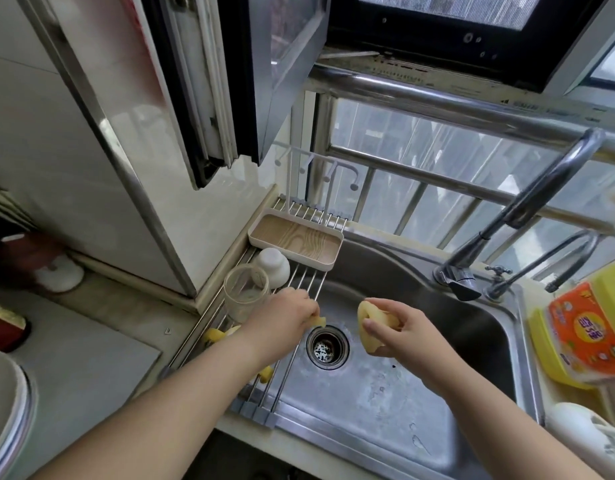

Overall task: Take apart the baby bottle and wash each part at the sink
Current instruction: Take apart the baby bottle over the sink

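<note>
Counts, sink area: two hands showing, left hand (282,318) and right hand (399,332). One clear bottle body (245,292) and one white cap (273,268) standing on one roll-up rack (299,278). One tray (295,239) lying far. Two taps (528,206). One drain (327,346).

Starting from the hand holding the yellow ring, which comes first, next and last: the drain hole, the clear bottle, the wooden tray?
From the right hand:
1. Drain, just to its left, in the sink bottom.
2. Clear bottle, farther left, on the rack, beyond the left hand.
3. Wooden tray, at the rack's far end, by the window.
</note>
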Demonstrator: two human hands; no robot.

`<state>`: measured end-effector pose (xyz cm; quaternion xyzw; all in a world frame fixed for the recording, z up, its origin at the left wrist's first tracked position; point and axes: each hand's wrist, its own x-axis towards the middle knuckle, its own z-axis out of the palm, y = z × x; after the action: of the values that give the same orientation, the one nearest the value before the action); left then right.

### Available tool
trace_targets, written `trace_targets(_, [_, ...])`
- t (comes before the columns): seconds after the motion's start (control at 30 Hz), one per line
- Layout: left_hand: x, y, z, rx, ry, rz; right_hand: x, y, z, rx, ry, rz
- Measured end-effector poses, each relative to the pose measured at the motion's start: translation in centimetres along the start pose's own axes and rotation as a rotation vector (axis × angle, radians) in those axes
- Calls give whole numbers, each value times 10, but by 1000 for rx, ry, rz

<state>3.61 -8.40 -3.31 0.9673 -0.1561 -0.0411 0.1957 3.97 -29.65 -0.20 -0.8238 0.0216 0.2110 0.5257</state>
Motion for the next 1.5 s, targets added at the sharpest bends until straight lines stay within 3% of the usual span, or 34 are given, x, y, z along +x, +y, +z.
trace_targets(0.2, [3,-6,20,251,-248,-76,5,14,-5,-19,-3,42])
trace_targets(0.4, [2,-17,33,322,-302,-177,13,23,8,-109,-93,46])
trace_targets(0.63, [-5,-34,39,-34,-200,-309,18,20,11,-126,-100,55])
trace_targets(0.9, [-25,-31,9,-451,67,-381,23,13,21,-155,-119,28])
trace_targets(1.33, [-75,-35,-32,-511,282,-400,83,-4,93,-628,-167,-216])
trace_targets(1.5, [-83,-40,-41,-497,271,-415,107,5,115,-772,-177,-260])
